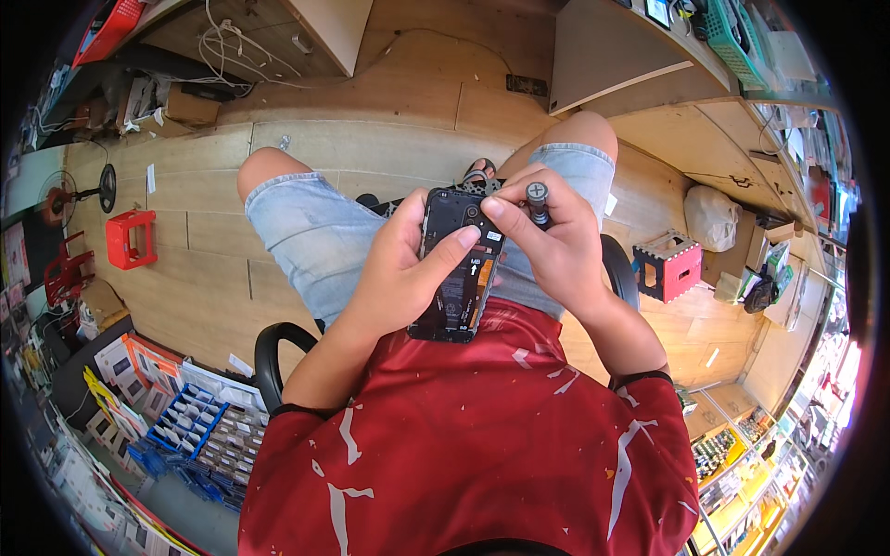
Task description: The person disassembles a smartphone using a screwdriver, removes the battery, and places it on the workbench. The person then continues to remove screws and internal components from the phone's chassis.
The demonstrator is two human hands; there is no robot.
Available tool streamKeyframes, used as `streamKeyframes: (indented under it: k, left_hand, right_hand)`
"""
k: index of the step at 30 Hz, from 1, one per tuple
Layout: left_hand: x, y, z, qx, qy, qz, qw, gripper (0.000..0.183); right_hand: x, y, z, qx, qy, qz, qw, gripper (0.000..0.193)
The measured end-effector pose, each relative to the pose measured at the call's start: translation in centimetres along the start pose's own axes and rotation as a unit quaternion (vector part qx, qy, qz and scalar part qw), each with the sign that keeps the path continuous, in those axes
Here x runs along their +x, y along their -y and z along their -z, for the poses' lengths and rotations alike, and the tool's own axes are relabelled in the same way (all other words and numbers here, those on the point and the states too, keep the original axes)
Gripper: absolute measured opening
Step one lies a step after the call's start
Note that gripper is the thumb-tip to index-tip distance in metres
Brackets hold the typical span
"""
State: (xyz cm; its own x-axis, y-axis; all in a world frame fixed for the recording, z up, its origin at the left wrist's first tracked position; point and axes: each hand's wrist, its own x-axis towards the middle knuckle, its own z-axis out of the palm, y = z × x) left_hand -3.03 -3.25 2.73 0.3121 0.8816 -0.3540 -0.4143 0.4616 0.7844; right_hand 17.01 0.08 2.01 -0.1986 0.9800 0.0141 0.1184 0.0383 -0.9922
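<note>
A black smartphone (452, 295) with its back cover off lies over my lap, its inner boards, an orange flex strip and the camera lenses showing. My left hand (400, 264) is closed around its left side, the thumb pressing across the upper inside near the cameras. At the phone's upper right corner, the thumb and forefinger of my right hand (556, 243) pinch together; anything between them is too small to make out. A dark screwdriver (537, 198) is tucked in the same hand, its round cap with a cross mark facing up. The screwdriver's tip is hidden.
A red plastic stool (131, 239) stands on the wooden floor at left, a red and black step stool (667, 267) at right. Chair armrests (271, 357) flank me. Desks (640, 65) with cables stand ahead. Blue trays (188, 419) of small parts sit at lower left.
</note>
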Motion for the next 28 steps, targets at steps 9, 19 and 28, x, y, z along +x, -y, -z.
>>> streamKeyframes:
  k: [9,19,28]
  left_hand:
    - [0.3,-0.4,-0.7,-0.066,-0.042,-0.015,0.997,0.026]
    - [0.2,-0.2,0.0,0.039,-0.079,-0.084,0.993,0.025]
    - [0.1,0.4,-0.3,0.055,-0.088,-0.108,0.989,0.024]
  right_hand:
    - [0.2,1.0,0.7,0.036,0.033,-0.052,0.997,0.019]
    - [-0.4,0.9,0.3,0.043,0.068,-0.083,0.993,0.024]
    - [-0.9,0.7,-0.3,0.077,0.049,-0.121,0.988,0.024]
